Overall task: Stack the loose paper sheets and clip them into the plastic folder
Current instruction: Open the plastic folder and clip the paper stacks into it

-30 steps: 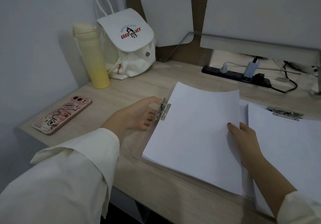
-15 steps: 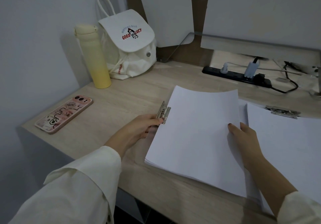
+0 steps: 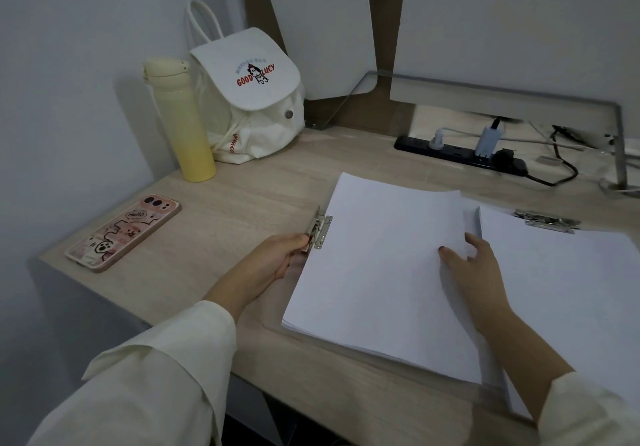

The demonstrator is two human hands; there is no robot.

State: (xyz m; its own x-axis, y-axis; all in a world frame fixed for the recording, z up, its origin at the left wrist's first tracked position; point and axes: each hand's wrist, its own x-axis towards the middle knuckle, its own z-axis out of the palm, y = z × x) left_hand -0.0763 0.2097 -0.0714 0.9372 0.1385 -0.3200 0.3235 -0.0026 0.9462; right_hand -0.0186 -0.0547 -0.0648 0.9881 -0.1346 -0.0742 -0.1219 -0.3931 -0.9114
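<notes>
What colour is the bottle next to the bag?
Pale yellow body with a cream lid; the bottle shows best in the head view.

"GOOD LUCY" on bag [image 3: 249, 99] flap, "Hello" on phone case [image 3: 124, 232]

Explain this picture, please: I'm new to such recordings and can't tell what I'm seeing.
No machine here: a person wears one camera on the head, looking down at their own hands. On the pale wooden desk are a pink cartoon-case phone, a tall yellow bottle, a white canvas backpack, a black power strip, a stack of white paper and, at the right, a second clipped stack. The left hand pinches the silver metal clip at the first stack's left edge; the right hand rests on its right edge.
</notes>
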